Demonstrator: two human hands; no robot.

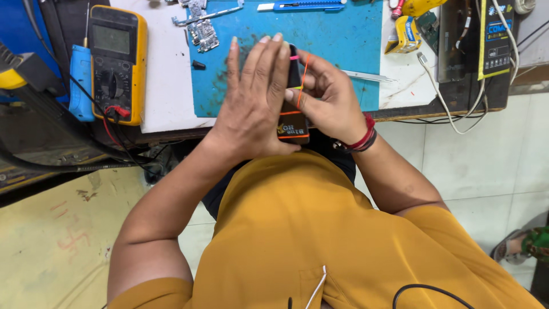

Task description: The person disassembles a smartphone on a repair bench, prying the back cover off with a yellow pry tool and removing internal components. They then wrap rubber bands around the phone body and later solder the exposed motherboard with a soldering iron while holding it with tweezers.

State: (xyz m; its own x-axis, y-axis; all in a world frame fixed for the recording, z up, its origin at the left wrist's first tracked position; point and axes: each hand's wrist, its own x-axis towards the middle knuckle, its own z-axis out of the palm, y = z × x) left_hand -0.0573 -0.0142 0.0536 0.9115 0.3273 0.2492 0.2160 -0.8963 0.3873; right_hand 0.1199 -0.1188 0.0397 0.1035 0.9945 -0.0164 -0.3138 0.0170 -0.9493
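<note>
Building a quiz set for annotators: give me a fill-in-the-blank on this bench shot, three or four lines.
1. Both hands hold a small black ____ wrapped with orange rubber bands.
2. The work mat on the bench is ____ in colour.
3. The yellow multimeter lies to the person's ____ of the mat.
4. Red and black bands circle the wrist of the ____ hand.

Missing words: phone; blue; left; right

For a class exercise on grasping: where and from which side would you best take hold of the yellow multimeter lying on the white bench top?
Grip the yellow multimeter across its two long side edges, around the middle, coming from above. It lies flat, face up, with a blue tool close along one side and leads at the near end, so a top-down pinch seems least obstructed.
</note>
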